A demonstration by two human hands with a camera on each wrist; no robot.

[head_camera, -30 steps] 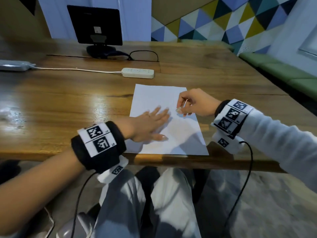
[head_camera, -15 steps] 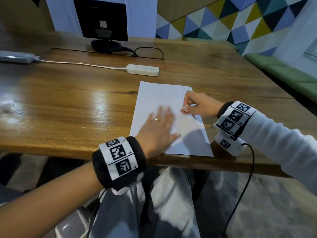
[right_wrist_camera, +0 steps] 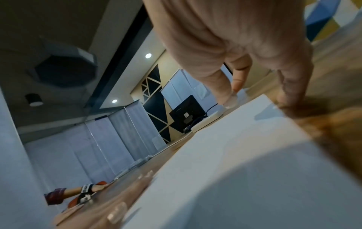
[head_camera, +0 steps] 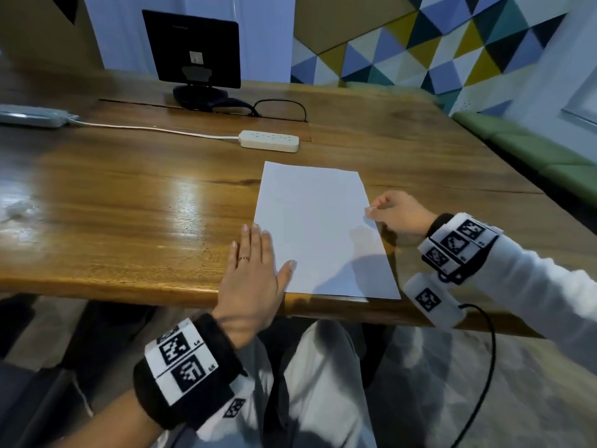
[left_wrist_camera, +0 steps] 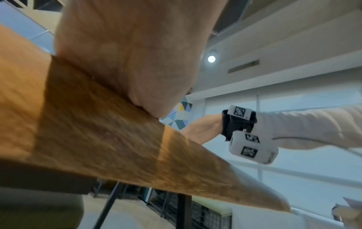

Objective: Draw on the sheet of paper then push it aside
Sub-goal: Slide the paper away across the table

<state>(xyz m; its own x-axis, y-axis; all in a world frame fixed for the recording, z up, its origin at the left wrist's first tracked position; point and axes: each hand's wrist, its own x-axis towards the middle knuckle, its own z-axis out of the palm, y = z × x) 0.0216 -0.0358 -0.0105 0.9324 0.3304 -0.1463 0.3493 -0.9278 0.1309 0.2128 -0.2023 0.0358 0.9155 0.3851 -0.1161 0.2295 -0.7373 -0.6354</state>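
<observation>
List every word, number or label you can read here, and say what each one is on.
"L4": beside the upper square marker on the black-and-white left wristband.
"L5": beside the lower marker on the same band.
Too small or blurred to read: the faint brand line and white sticker on the back of the black monitor, and the tiny labels on the black-and-white right wristband.
No text shows on the white sheet of paper.

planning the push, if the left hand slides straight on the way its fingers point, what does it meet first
The left hand lies flat at the sheet of paper's left edge, fingers pointing away across the table. Bare wood lies ahead; the power strip looks first in line, though depth is unclear.
</observation>
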